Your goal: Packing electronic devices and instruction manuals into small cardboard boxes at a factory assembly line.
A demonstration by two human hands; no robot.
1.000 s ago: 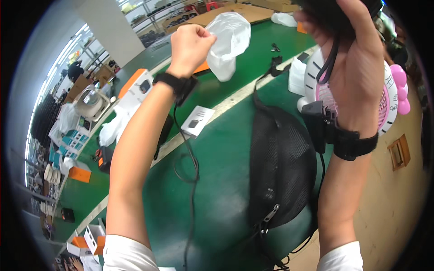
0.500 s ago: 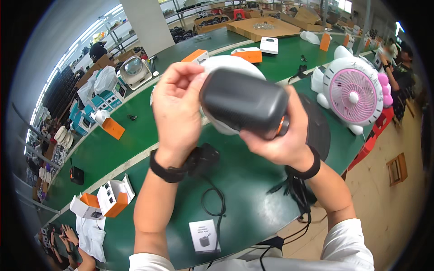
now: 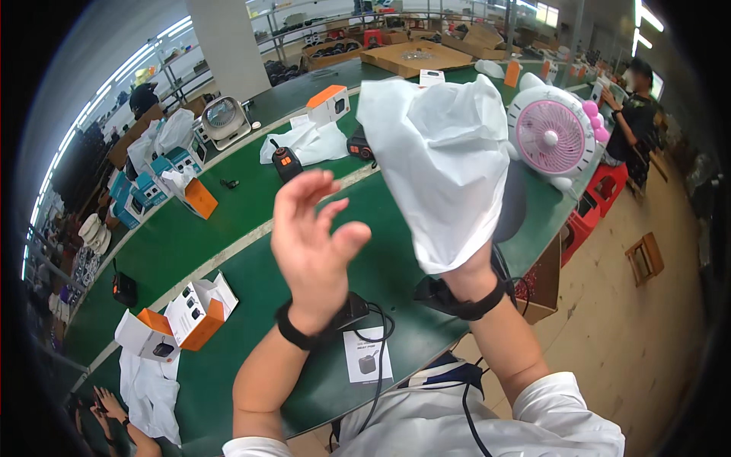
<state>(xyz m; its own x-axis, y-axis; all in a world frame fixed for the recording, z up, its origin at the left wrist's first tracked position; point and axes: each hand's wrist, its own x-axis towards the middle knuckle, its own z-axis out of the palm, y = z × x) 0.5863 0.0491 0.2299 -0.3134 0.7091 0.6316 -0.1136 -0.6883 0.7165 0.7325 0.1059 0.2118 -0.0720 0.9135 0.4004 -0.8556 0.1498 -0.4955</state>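
My right hand [image 3: 470, 273] is raised with a white plastic bag [image 3: 445, 164] pulled over it. The bag hides the fingers and whatever is inside, so only the hand's base and a black wristband [image 3: 462, 301] show. My left hand [image 3: 314, 240] is open beside the bag, fingers spread, palm turned toward it, a short gap apart and holding nothing. It also wears a black wristband [image 3: 293, 333]. Both hands hover above the green table [image 3: 228, 251].
A pink-and-white fan [image 3: 552, 133] stands at the table's right end. Nearby are an open orange-and-white box [image 3: 199, 308], a printed leaflet [image 3: 365, 358] and a black cable [image 3: 383, 335]. A person [image 3: 632, 107] stands far right. Red stools [image 3: 592, 212] line the aisle.
Half a second ago both hands gripped a black device in front of the bag. Now the bag covers my right hand, the device is out of sight, and my left hand has let go.
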